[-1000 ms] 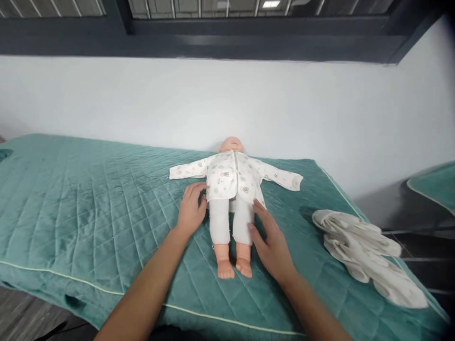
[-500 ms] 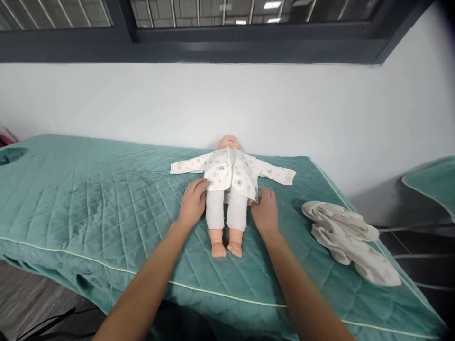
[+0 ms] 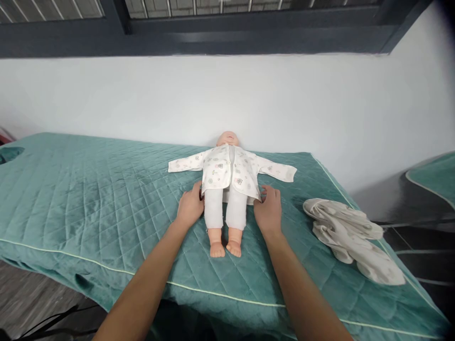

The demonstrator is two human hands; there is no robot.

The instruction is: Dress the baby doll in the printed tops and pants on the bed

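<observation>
A baby doll (image 3: pixel 215 237) lies on its back, feet toward me, with its head by the wall. Its legs are covered in white cloth down to the ankles. The doll wears a white printed baby jacket (image 3: pixel 216 168), its front edges slightly parted and both sleeves spread out sideways. My left hand (image 3: pixel 190 206) is closed at the jacket's lower left corner, fingertips pinching the hem. At the lower right corner, my right hand (image 3: pixel 268 210) has its fingers curled around the hem. Both hands rest close to the green quilted cover, and their fingertips are partly hidden.
A crumpled white printed garment (image 3: pixel 350 237) lies on the right side of the green quilted bed cover (image 3: pixel 106 203). Behind the bed rises a white wall (image 3: pixel 142 99) with a dark window frame (image 3: pixel 213 40) above. A green-covered edge (image 3: pixel 435 175) juts in at far right.
My left fingers have moved from lying over the jacket's side edge to curling at its lower corner. My right hand stays at the opposite corner. The view has shifted slightly.
</observation>
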